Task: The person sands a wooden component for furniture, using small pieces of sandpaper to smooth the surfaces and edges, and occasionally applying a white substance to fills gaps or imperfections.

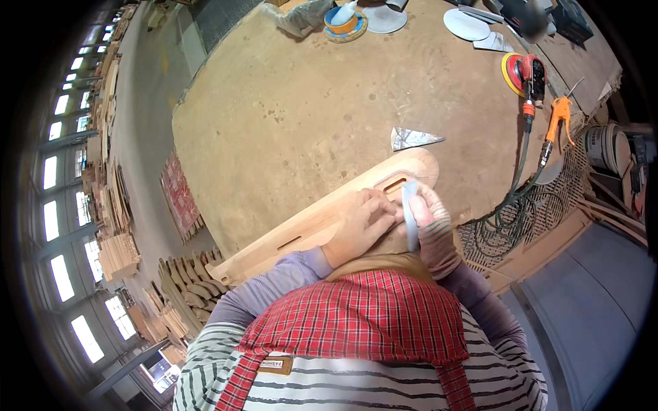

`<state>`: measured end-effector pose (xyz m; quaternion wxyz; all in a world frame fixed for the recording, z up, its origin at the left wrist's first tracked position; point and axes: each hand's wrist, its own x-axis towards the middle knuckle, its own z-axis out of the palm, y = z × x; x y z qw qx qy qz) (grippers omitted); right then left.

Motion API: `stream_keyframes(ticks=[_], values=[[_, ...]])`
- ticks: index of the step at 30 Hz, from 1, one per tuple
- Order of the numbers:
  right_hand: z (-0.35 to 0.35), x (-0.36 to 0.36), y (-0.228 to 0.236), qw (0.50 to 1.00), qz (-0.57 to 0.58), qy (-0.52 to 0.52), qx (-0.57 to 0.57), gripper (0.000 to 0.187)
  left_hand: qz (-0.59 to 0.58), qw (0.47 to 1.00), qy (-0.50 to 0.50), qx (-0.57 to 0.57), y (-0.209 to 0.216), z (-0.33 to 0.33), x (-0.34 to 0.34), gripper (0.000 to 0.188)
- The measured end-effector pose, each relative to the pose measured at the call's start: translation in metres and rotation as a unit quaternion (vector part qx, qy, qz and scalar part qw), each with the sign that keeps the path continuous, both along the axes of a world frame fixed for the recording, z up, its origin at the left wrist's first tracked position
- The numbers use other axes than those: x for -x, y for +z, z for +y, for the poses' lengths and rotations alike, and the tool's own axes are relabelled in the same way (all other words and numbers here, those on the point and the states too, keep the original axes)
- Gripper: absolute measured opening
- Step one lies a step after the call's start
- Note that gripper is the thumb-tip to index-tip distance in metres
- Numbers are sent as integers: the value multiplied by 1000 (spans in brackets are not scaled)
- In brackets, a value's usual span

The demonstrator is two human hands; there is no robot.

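A long pale wooden board (322,216) with a rounded right end and narrow slots lies slantwise before me, close to my body. Over its near edge, my left hand (363,225) grips the board with bent fingers, the fingertips close to my right hand. My right hand (432,219) is closed round a folded light-blue strip (410,214) that looks like sandpaper. It holds the strip upright beside the slot near the rounded end. The strip's lower end and the board's near edge there are partly hidden.
Beyond the board lies a folded grey sheet (415,138). At right are a red-and-yellow disc sander (524,74) and an orange air blow gun (559,118) with hoses. A blue-and-orange tub (343,22) stands at the worktable's (288,123) far side. Stacked wood fills the left.
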<state>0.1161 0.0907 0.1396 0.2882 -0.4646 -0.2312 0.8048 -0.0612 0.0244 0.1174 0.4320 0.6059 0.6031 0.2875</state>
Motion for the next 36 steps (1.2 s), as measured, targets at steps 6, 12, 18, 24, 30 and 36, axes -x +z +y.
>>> stream_keyframes(ticks=[6, 12, 18, 24, 30, 36], values=[[-15, -16, -9, 991, -44, -124, 13, 43, 164, 979, 82, -93, -29, 2, 11, 69], [-10, -9, -69, 984, -120, -107, -79, 44, 141, 989, 16, -49, -48, 22, 19, 69], [5, -5, -47, 988, -121, -88, -37, 54, 153, 975, 101, -128, -52, 12, 12, 62], [20, -14, -33, 977, -198, -60, -60, 59, 61, 986, 111, -113, -62, 13, 10, 62], [42, -9, -19, 959, -267, 52, -83, 52, 60, 989, 88, -101, -51, 16, 15, 58], [47, -1, -32, 940, -298, 59, -157, 39, 6, 991, 105, -79, -48, 13, 17, 52]])
